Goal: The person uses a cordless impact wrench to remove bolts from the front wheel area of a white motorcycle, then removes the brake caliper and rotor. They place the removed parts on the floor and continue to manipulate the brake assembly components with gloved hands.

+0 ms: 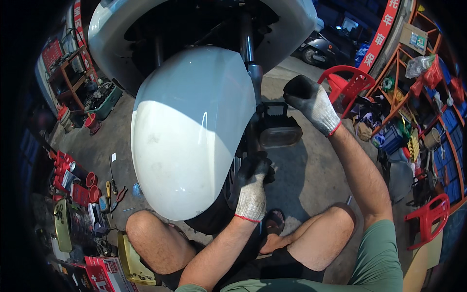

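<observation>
The white front mudguard [180,141] of a scooter fills the middle, below the pale bodywork [296,24]. To its right is a metal fork leg [247,39], with a dark caliper-like part [275,131] beside it. My left hand [255,182], in a white glove with a dark palm, has curled fingers low on the fork, beside the mudguard; what they grip is hidden. My right hand [309,102], gloved the same way, is raised above and right of the dark part, fingers closed; I cannot make out anything inside them.
Screwdrivers, pliers [119,194] and red containers [92,192] lie on the left floor, near a yellow tray [136,263]. A green crate [107,102] stands farther back. Red plastic chairs [345,85] and a cluttered orange rack [399,92] are at right. Another scooter [316,51] stands behind.
</observation>
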Demonstrator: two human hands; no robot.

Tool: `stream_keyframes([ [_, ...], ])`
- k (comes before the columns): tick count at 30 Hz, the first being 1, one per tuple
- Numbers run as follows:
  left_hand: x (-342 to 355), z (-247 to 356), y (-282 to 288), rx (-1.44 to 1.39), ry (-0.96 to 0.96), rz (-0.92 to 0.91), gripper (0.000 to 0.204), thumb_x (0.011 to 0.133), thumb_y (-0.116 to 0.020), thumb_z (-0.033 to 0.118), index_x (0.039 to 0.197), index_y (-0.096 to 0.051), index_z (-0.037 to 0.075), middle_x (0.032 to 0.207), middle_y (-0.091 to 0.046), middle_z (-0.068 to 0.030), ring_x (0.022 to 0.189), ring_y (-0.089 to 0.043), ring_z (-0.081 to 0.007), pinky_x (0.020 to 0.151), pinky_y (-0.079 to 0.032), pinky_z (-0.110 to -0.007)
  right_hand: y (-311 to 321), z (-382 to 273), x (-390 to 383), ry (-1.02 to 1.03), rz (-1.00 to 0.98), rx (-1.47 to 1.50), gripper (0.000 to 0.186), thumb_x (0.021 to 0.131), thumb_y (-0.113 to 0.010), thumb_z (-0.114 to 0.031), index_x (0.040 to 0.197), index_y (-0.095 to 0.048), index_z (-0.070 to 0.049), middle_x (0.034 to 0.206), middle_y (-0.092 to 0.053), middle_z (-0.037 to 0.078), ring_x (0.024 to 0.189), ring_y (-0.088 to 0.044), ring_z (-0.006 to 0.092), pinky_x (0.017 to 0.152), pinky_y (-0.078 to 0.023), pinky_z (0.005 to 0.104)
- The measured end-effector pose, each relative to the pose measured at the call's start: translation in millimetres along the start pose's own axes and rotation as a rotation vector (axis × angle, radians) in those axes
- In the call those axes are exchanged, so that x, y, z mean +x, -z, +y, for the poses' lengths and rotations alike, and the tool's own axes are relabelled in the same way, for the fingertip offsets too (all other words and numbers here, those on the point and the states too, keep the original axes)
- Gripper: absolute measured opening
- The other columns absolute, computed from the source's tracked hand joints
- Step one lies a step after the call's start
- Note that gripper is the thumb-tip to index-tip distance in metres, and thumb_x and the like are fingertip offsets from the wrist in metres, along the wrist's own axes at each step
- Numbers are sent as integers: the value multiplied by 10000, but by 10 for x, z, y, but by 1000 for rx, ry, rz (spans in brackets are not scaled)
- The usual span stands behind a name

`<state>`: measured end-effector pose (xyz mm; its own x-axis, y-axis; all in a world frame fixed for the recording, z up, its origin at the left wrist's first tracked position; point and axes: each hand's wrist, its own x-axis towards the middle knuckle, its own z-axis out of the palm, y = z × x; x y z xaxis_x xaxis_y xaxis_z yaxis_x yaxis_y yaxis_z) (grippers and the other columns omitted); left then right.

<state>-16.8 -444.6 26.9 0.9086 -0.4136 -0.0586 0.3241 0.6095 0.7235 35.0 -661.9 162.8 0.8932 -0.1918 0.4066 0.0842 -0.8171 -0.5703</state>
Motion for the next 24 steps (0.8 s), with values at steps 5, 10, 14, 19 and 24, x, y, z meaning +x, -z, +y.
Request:
stream_keyframes([
  [5,-45,75,-85,-13,32,22,214,1005,-630,131,1199,-647,41,942,-633,-23,778,-591,-128,692,-474,-284,42,-15,-16,-45,-94,44,312,932,-726,-194,1178,-681,-8,1093,-744,161,1022,-715,250,944,-564,384],
  [10,-4,0,18,-8,23,-8,215,1007,-629,138,1197,-642,38,934,-628,-23,770,-589,-130,684,-473,-283,-10,-138,-79,67,-215,74,333,925,-726,-165,1217,-679,-12,1155,-731,154,1063,-703,246,985,-554,378],
  [14,-3,1,-6,11,12,-13,212,1009,-629,142,1193,-643,36,921,-623,-23,758,-584,-129,676,-469,-277,-75,-109,-40,90,-321,-14,369,918,-716,-135,1275,-668,-57,1198,-724,124,1106,-695,223,1021,-548,382],
  [19,10,-4,36,31,13,-21,204,1012,-628,145,1184,-651,37,891,-620,-22,757,-585,-121,674,-469,-273,-63,-204,26,19,-391,-110,367,927,-701,-136,1290,-667,-95,1205,-729,102,1117,-701,222,1035,-548,392],
  [24,8,-10,-2,62,0,3,235,1011,-625,146,1220,-656,43,906,-640,-23,782,-599,-124,691,-479,-273,-35,-269,18,22,-401,-120,327,947,-688,-154,1268,-673,-90,1189,-734,114,1089,-715,238,1004,-564,400],
])
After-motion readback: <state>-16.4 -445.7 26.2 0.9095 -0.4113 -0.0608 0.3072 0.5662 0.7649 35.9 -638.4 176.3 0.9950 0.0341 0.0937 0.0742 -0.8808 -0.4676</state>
